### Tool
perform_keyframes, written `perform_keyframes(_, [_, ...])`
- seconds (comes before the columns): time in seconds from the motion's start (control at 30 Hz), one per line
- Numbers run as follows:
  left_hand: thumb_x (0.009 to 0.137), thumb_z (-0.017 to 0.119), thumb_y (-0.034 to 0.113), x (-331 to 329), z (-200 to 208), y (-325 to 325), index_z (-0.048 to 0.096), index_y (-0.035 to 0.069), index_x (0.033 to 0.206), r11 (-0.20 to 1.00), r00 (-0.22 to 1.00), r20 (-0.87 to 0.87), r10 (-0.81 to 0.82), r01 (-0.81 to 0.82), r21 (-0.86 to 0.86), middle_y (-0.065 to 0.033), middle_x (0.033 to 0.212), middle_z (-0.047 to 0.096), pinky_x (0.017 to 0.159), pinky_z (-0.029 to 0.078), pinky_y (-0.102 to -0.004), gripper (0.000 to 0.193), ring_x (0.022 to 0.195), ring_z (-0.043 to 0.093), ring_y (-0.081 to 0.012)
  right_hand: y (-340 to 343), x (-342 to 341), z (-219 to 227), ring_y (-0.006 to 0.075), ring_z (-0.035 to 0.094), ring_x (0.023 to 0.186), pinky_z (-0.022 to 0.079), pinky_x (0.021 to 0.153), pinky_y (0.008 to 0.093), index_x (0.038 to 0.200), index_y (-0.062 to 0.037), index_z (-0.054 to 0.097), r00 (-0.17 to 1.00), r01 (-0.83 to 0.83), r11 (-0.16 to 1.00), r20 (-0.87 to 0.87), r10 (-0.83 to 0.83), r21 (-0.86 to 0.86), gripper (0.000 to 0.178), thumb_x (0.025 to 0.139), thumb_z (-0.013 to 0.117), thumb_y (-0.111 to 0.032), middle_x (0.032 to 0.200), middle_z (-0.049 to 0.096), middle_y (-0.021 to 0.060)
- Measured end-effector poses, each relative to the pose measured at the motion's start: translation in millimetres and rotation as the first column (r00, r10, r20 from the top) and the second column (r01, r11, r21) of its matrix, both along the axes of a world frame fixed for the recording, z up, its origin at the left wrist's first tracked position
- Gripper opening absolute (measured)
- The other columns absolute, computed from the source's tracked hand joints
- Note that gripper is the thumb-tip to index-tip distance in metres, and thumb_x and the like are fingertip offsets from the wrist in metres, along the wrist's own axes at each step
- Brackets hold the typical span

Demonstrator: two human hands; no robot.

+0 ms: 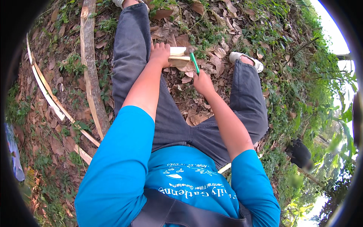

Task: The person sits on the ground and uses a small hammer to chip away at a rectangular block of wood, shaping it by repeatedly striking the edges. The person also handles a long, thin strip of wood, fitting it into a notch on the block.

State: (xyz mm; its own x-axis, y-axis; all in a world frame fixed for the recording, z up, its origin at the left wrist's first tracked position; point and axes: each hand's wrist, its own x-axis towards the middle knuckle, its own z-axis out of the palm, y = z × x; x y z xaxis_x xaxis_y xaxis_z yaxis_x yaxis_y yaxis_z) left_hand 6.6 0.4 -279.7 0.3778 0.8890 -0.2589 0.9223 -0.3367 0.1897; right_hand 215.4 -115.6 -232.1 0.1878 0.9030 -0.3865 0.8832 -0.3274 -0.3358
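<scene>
My left hand (160, 54) is closed round the left end of pale, freshly cut wood pieces (178, 51), low between my legs. Two pale strips show there, one just below the other. My right hand (203, 82) grips the green handle (194, 63) of a small hammer. The hammer's head (190, 50) is at the right end of the wood; it is slightly blurred, and I cannot tell whether it touches. Part of the wood is hidden behind my left fingers.
Dry brown leaves (217, 62) and green weeds cover the ground. To my left lie a long split log (90, 64) and several thin pale wood strips (47, 92). My legs are spread on both sides of the work. A dark shape (299, 153) stands at the right.
</scene>
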Motion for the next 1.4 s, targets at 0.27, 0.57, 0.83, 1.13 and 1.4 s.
perform_keyframes(0.27, [0.065, 0.090, 0.048, -16.7, -8.4, -3.2, 0.047, 0.010, 0.134, 0.998, 0.997, -0.052, 0.052, -0.053, -0.028, -0.0128, 0.129, 0.054, 0.116, 0.028, -0.0554, 0.090, 0.127, 0.050, -0.0341, -5.7, 2.4, 103.8, 0.0034, 0.041, 0.057, 0.037, 0.052, 0.0229, 0.105, -0.0076, 0.060, 0.651, 0.278, 0.960, -0.729, -0.210, -0.028, 0.019, 0.105, 0.059, -0.026, 0.070, 0.046, -0.0070])
perform_keyframes(0.57, [0.070, 0.085, 0.035, 21.9, -4.9, -11.0, 0.036, 0.015, 0.155, 0.985, 0.992, 0.041, -0.123, 0.116, 0.129, -0.0104, 0.131, 0.057, 0.119, 0.030, -0.0534, 0.100, 0.125, 0.054, -0.0312, -48.9, 31.3, 27.5, 0.0046, 0.039, 0.050, 0.037, 0.046, 0.0248, 0.095, -0.0139, 0.048, 0.176, 0.530, 0.732, -0.789, -0.589, -0.428, 0.023, 0.101, 0.062, -0.030, 0.068, 0.043, -0.0053])
perform_keyframes(0.83, [0.068, 0.088, 0.034, 17.2, 66.7, -25.4, 0.050, 0.010, 0.134, 0.963, 0.964, 0.249, -0.090, 0.021, 0.269, -0.0118, 0.124, 0.058, 0.107, 0.041, -0.0464, 0.080, 0.120, 0.056, -0.0337, -31.5, 37.0, 20.1, 0.0069, 0.041, 0.052, 0.040, 0.048, 0.0278, 0.092, -0.0138, 0.045, -0.086, 0.565, 0.671, -0.843, -0.530, -0.480, 0.026, 0.100, 0.063, -0.030, 0.070, 0.045, -0.0035])
perform_keyframes(1.13, [0.064, 0.092, 0.023, -6.6, 136.6, -58.8, 0.043, 0.005, 0.137, 0.932, 0.818, 0.576, 0.017, -0.221, 0.286, -0.0162, 0.123, 0.057, 0.099, 0.049, -0.0436, 0.089, 0.114, 0.059, -0.0349, -33.2, 37.4, 30.8, 0.0042, 0.039, 0.051, 0.038, 0.047, 0.0245, 0.095, -0.0153, 0.048, -0.276, 0.581, 0.609, -0.834, -0.478, -0.540, 0.024, 0.100, 0.066, -0.030, 0.067, 0.041, -0.0077])
perform_keyframes(1.4, [0.066, 0.092, 0.033, -49.1, 133.9, -57.8, 0.040, 0.005, 0.145, 0.943, 0.927, 0.373, -0.046, -0.084, 0.323, -0.0201, 0.132, 0.052, 0.104, 0.046, -0.0469, 0.098, 0.125, 0.052, -0.0380, -33.9, 36.7, 31.2, 0.0045, 0.040, 0.051, 0.038, 0.047, 0.0252, 0.097, -0.0156, 0.047, -0.283, 0.571, 0.608, -0.827, -0.485, -0.552, 0.025, 0.099, 0.066, -0.031, 0.068, 0.041, -0.0068])
